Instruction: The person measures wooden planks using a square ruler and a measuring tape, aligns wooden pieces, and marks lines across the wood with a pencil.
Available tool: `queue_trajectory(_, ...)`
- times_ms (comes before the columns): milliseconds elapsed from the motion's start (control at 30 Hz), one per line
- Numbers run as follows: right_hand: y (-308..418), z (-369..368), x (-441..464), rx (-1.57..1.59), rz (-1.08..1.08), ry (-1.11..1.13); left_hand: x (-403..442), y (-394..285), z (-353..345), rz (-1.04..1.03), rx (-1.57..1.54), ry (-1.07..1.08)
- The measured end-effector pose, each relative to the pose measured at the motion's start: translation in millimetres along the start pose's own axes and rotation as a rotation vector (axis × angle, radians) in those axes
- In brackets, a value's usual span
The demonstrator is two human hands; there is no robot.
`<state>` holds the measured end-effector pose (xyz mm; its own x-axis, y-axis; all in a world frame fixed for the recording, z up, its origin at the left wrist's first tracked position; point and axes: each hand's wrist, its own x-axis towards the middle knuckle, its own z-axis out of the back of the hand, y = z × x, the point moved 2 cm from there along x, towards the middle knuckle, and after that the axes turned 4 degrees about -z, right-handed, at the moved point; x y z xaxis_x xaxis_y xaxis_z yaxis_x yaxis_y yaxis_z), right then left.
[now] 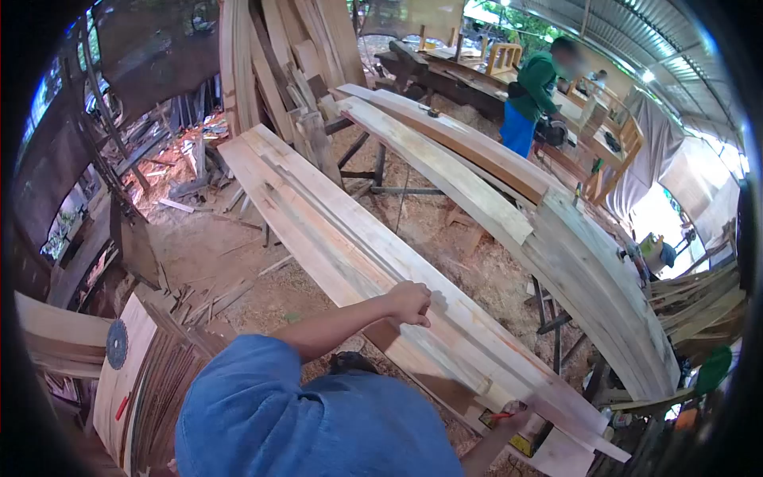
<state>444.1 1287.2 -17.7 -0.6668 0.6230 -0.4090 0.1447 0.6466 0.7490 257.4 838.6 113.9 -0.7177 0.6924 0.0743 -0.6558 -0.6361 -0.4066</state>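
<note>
My left hand point(411, 304) rests over the long pale planks point(350, 246) in front of me, fingers curled in; whatever they hold, if anything, is hidden. Down at the near end of these planks, my right hand point(514, 416) is closed around a slim red stick that looks like a pencil point(501, 415). A yellow and black object point(521, 444) lies just below the right hand, partly covered, and its kind is unclear. The planks lie lengthwise side by side, running from the far left to the near right.
More boards point(588, 270) lie on metal stands to the right. Upright planks point(278, 63) lean at the back. A circular saw blade point(117, 344) sits on a board stack at left. A person in green point(536, 87) works with a power tool point(554, 132). Shavings cover the floor.
</note>
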Motion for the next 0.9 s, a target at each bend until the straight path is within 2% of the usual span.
queue_trajectory(133,1,-6,-4,-0.051,-0.069,-0.166,-7,2,-5,-0.069,0.039,-0.119)
queue_trajectory(200,-2,-8,-9,-0.023,-0.015,-0.149,-11,4,-13,-0.092,0.039,-0.208)
queue_trajectory(300,-5,10,-8,-0.024,-0.028,-0.184,-10,3,-7,-0.047,-0.009,-0.133)
queue_trajectory(333,-4,0,-18,-0.043,-0.031,-0.196,-8,4,-11,-0.055,-0.007,-0.203)
queue_trajectory(433,-6,-3,-27,-0.081,-0.007,-0.232,-3,-7,-9,0.032,0.05,-0.196)
queue_trajectory(567,2,-38,-58,-0.076,0.037,-0.251,-2,-7,-12,-0.008,0.049,-0.287)
queue_trajectory(600,-5,-32,-54,-0.083,0.029,-0.235,-3,-8,-12,0.046,-0.011,-0.221)
queue_trajectory(700,-14,-28,-52,-0.164,0.066,-0.189,-5,-7,-17,0.018,0.041,-0.404)
queue_trajectory(733,-25,-12,-40,-0.166,-0.03,-0.192,-3,-11,-12,-0.118,0.125,-0.503)
queue_trajectory(800,-46,2,-15,-0.242,0.033,-0.23,1,-8,-19,-0.142,0.09,-0.518)
queue_trajectory(833,-49,9,-13,-0.266,0.071,-0.277,1,-3,-23,-0.114,0.048,-0.417)
queue_trajectory(867,-35,1,-23,-0.161,-0.019,-0.159,4,1,-26,-0.114,0.011,-0.303)
queue_trajectory(900,-22,-9,-39,-0.046,-0.075,-0.048,8,-3,-25,-0.124,0.009,-0.335)
